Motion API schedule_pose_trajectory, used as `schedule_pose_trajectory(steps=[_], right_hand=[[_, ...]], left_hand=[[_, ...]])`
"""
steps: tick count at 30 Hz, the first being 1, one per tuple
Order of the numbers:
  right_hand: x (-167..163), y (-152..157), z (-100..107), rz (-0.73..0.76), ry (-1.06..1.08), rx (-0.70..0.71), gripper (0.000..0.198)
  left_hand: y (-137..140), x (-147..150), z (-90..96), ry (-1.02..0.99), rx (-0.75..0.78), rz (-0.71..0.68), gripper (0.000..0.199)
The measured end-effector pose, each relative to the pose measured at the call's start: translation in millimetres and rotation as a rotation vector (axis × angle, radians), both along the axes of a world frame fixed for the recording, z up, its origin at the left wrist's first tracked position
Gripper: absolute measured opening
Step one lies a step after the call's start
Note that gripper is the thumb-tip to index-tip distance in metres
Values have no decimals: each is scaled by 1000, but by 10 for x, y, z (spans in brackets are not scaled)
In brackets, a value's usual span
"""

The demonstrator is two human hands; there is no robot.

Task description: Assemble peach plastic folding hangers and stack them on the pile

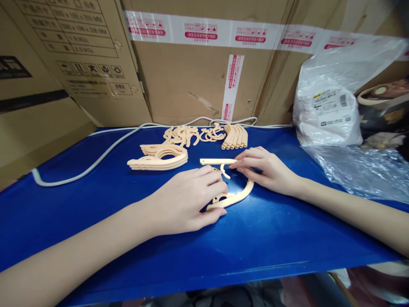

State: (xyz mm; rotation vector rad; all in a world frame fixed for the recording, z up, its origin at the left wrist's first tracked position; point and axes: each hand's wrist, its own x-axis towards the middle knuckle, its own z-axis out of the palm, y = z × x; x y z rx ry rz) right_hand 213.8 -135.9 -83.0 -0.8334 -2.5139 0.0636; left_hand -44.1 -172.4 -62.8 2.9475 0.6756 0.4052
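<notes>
A cream plastic folding hanger lies on the blue table in front of me, its curved arm bending round to the right. My left hand grips its near left part, with the thumb along the lower edge and the fingers curled over the top. My right hand has its fingertips closed at the right end of a straight hanger arm. A small hook sticks out between the two hands. Fingers hide where these parts join.
Beyond my hands lie a stack of hanger pieces, loose hooks and a row of curved arms. A white cable runs along the back left. Cardboard boxes wall the rear; a plastic-wrapped white bundle sits right.
</notes>
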Motion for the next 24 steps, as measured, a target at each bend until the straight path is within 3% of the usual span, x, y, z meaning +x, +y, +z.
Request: schedule_pose_trajectory(steps=[5,11,24], right_hand=[[-11,-21,6,100,-32,33,25],[-34,-64,4,149,-7,-10,26],[-86,-146,29,198,17,-147,21]], left_hand=[[-15,11,-4,-29,47,-21,16],[13,-10,-16,-59,2,9,34],[-18,39,-29,-43,-15,-72,22]])
